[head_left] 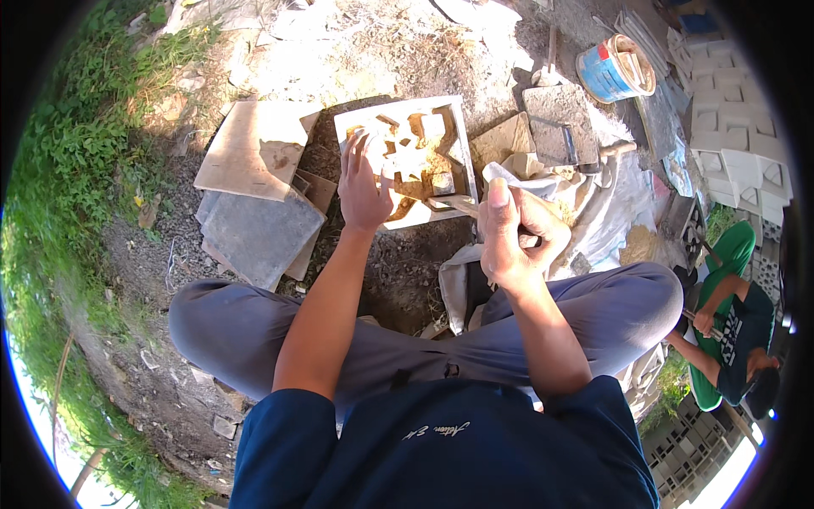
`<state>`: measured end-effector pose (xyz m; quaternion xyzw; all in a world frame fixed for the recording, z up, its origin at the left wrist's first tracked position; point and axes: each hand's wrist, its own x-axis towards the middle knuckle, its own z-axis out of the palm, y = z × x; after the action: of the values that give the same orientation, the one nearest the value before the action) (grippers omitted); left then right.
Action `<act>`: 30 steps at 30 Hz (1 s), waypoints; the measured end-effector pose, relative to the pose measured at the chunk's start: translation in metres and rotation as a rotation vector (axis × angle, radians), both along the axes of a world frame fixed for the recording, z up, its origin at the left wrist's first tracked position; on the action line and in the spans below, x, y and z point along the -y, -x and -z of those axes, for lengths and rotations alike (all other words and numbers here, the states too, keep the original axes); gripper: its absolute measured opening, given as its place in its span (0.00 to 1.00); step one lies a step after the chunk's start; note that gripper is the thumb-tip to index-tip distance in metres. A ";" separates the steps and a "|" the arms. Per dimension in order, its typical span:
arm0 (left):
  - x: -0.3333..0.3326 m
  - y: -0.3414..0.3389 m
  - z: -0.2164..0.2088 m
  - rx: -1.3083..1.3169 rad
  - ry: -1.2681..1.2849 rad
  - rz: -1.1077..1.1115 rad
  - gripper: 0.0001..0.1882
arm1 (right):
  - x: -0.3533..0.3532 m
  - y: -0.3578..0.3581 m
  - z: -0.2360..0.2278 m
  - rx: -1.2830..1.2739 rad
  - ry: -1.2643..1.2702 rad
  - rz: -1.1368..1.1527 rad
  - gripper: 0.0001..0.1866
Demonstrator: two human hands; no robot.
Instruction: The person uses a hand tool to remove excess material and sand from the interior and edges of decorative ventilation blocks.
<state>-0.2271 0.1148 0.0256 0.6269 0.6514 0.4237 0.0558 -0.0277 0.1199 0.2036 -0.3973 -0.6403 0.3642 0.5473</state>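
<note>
On the ground ahead of my crossed legs lies a square, pale block (466, 170) with a raised rim and a pattern of openings and sandy-brown hollows. My left hand (363, 191) rests on the block's left side, its fingers stretched out flat. My right hand (519, 225) is closed around a thin hand tool (458, 204), thumb on top. The tool's flat tip reaches over the lower right corner of the block. Most of its handle is hidden in my fist, so its exact kind is unclear.
Flat slabs (263, 233) are stacked to the left. A blue bucket (609, 72) stands at the far right, near a dark-handled tool (569, 144) on a slab and crumpled sacking (606, 212). Pale blocks (733, 127) are piled behind. Another person (729, 318) sits at the right.
</note>
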 end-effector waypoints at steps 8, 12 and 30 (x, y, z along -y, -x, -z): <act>0.000 -0.001 0.004 0.051 0.075 -0.016 0.28 | 0.008 -0.010 0.000 -0.395 0.115 -0.269 0.30; 0.001 0.000 0.010 0.434 0.220 -0.064 0.29 | 0.021 -0.017 -0.008 -0.331 0.069 -0.371 0.32; -0.002 0.006 0.010 0.081 0.065 0.003 0.26 | 0.000 -0.008 0.004 -0.397 -0.003 -0.274 0.18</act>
<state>-0.2331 0.1164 0.0158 0.6079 0.6611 0.4275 0.1030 -0.0196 0.1199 0.2000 -0.2263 -0.5687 0.5051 0.6085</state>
